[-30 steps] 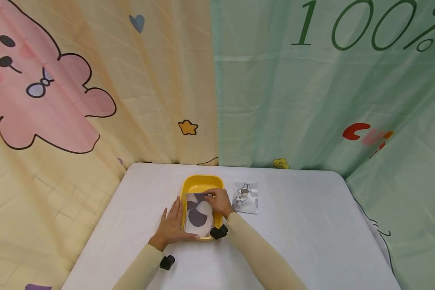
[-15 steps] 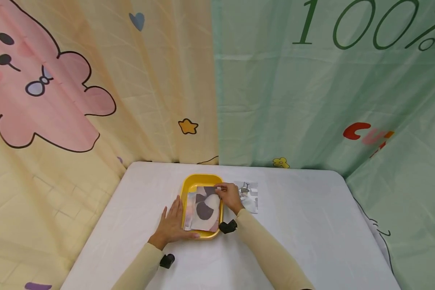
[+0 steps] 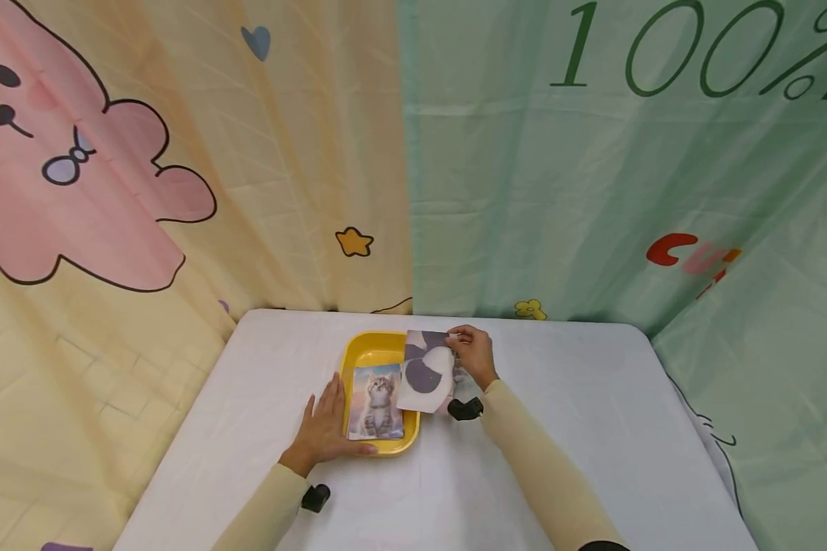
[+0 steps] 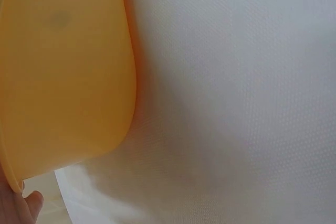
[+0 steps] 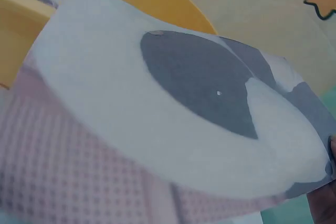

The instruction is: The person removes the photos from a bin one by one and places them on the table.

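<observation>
My right hand (image 3: 475, 356) pinches the upper right corner of a picture card (image 3: 422, 375) with grey and white shapes. This card is held over the right rim of a yellow tray (image 3: 377, 344) and fills much of the right wrist view. Inside the tray lies a card with a kitten picture (image 3: 377, 405). Along the tray's left side rests my left hand (image 3: 321, 436), fingers straight and spread, thumb along the front rim. The left wrist view shows the tray's outer wall (image 4: 68, 77), with fingertips at its rim.
Right of the tray, another picture card (image 3: 463, 386) lies on the white-covered table (image 3: 579, 444), mostly hidden by the held card and right hand. Printed curtains (image 3: 496, 191) hang behind the table.
The right hand has lifted the grey and white card out of the tray and carried it right and away from me, uncovering the kitten card. The left hand keeps its place.
</observation>
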